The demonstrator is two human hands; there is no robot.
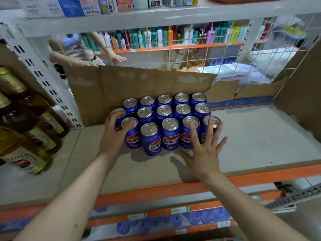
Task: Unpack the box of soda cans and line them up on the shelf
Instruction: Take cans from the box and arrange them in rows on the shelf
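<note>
The cans (163, 119) stand upright in a tight block on the shelf (251, 136), just in front of the opened cardboard box (139, 84), whose flap rises right behind the back row. The likeliest trouble is a can tipping: the front row is uneven, with one can standing a little forward of its neighbours, so a push from either end could knock it over or send it rolling toward the shelf's orange front edge. A hard shove from the left could also drive the block askew instead of squaring it up.

The left hand (118, 134) is at the front left corner of the block, fingers curled over the tops of the two nearest cans, gripping them. The right hand (205, 148) is at the front right corner, spread wide, its straight fingers resting on the tops of the two end cans and the thumb down near the shelf surface. It holds nothing.

Left of the block, glass bottles (26, 127) stand near, so a can sliding that way could strike them.
</note>
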